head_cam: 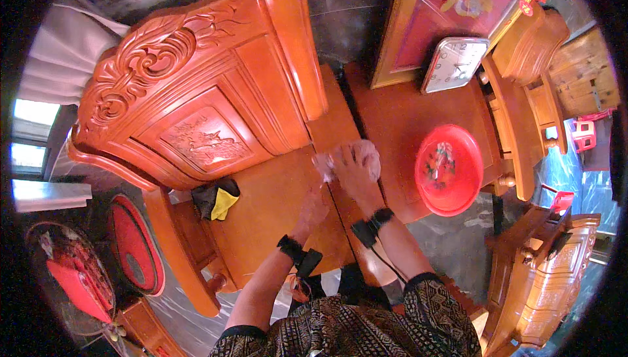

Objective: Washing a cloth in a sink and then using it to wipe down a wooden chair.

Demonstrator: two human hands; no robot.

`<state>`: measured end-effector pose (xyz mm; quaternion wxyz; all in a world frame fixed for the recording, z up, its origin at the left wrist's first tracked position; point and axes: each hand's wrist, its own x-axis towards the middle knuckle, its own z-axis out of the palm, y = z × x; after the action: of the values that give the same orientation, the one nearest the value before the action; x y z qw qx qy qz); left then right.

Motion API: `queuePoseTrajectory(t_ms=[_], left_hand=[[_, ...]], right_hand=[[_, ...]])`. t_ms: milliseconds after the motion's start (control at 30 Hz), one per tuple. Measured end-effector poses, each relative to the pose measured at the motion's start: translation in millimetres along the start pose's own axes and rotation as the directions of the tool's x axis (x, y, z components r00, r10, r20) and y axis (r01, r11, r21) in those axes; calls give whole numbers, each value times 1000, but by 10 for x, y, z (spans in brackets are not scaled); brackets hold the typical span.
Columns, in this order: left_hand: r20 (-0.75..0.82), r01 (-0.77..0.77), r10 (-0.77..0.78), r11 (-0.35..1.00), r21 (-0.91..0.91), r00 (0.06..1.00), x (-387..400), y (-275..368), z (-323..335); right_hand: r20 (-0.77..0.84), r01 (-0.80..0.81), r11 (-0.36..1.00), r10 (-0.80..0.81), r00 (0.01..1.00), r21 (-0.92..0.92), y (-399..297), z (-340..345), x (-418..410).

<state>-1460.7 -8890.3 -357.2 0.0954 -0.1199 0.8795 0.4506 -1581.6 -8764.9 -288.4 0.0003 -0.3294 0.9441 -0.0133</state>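
My right hand (353,175) lies spread over a pale pinkish cloth (369,159), pressing it on the wooden surface between the carved armchair seat (265,205) and the side table (402,111). Close by, my left hand (314,205) is held low over the seat's right edge, near the loose left end of the cloth; whether its fingers grip anything cannot be told. On the side table, right of my hands, stands a red plastic basin (449,170) with a patterned bottom. A black and yellow cloth (218,199) lies at the seat's left side.
The carved wooden backrest (206,136) rises behind the seat. A square clock (455,65) leans against a framed red picture (417,23) at the table's back. Another wooden chair (520,106) stands right of the table, and a carved wooden seat (549,278) is at lower right.
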Motion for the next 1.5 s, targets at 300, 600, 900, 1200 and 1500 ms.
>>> queuePoseTrajectory(t_ms=[300,600,900,1200,1500], left_hand=[[-83,187,-238,901,-392,968,97,3,83],[262,535,-513,845,-15,818,469,832,132],[576,469,-264,850,-240,773,523,555,94],[365,304,-230,940,-158,902,498,377,610],[81,154,-133,744,-651,988,-78,-866,803]], right_hand=[[-72,8,994,0,997,113,-50,28,513],[322,-90,989,47,946,121,331,-231,-529],[132,-305,905,278,952,297,936,578,899],[-172,88,966,-46,984,244,1755,1123,2532],[180,65,984,-95,979,168,172,471,2161]])
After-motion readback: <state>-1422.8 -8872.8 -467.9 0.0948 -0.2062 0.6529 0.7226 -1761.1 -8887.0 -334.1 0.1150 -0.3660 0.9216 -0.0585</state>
